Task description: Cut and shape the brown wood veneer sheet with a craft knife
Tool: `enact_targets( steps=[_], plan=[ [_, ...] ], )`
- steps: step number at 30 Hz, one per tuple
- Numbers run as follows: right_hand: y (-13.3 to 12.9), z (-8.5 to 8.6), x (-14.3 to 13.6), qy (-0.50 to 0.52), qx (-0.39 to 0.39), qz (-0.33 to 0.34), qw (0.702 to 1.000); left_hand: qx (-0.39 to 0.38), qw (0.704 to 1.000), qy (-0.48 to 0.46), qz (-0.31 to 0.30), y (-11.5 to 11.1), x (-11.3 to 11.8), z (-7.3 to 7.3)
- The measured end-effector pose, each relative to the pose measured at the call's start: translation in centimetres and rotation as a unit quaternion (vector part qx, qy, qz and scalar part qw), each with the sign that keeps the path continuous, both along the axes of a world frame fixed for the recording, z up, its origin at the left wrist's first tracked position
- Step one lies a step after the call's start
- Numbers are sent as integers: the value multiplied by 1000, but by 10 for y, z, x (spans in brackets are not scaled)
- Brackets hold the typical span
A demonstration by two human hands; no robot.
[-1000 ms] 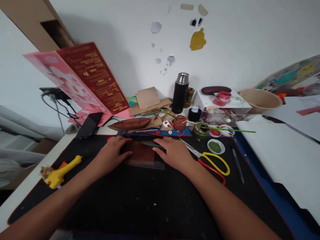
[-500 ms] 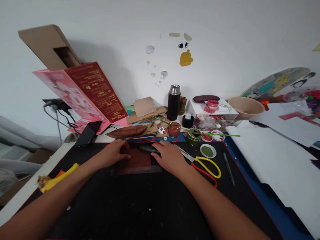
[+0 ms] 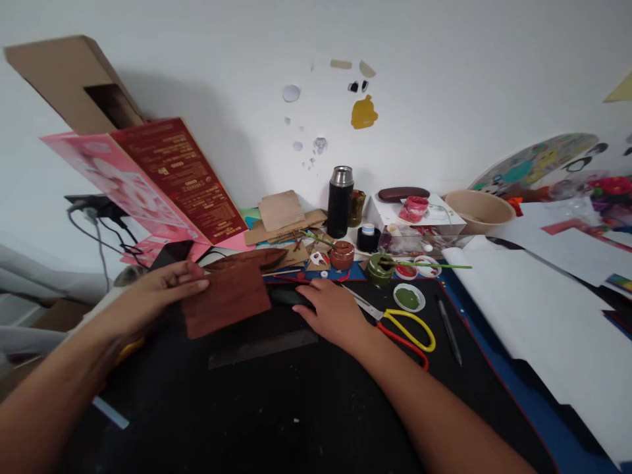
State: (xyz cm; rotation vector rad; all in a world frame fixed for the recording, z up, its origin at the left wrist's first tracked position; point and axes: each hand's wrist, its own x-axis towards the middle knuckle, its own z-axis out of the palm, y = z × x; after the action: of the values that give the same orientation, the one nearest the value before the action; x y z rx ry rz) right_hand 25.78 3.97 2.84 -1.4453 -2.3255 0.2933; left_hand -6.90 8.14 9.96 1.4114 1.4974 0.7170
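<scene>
Now I see the left hand (image 3: pixel 157 293) pinching a corner of the brown sheet (image 3: pixel 228 301), which lies at four o'clock from it, long side slanting toward two-thirty. The right hand (image 3: pixel 333 309), farther, touches a dark tool (image 3: pixel 289 297) at nine o'clock; its grip I cannot tell.

the head camera looks forward and down over the hands (image 3: pixel 336 315)
</scene>
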Motion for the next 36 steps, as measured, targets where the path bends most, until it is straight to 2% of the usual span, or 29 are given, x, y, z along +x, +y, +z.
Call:
enact_targets(
  steps=[3,5,7,9,11,13,18,22,25,31,36],
  plan=[
    [0,2,1,48,33,1,998,49,997,-61,14,0,32,-12],
    [1,5,3,120,40,-4,992,58,995,-85,9,2,53,-21],
    [4,7,5,234,-1,-14,972,75,989,-127,12,4,69,-28],
    [7,8,5,341,-64,-16,938,87,982,-166,32,3,79,-34],
    [9,8,4,435,-129,-21,891,96,980,-173,36,-2,86,-39],
    [10,7,0,489,-175,-28,854,83,980,-182,22,-8,91,-43],
    [6,7,-6,546,-221,-73,805,6,949,-316,2,-20,99,-46],
    [5,11,-5,602,-200,-103,766,-20,939,-343,-21,-24,99,-48],
    [4,14,-6,613,-191,-115,758,-36,935,-351,-38,-26,99,-50],
    [2,13,-8,603,-200,-119,763,-63,915,-398,-9,-27,101,-52],
    [2,12,-7,597,-203,-106,769,-78,905,-418,-9,-26,102,-54]
  ],
)
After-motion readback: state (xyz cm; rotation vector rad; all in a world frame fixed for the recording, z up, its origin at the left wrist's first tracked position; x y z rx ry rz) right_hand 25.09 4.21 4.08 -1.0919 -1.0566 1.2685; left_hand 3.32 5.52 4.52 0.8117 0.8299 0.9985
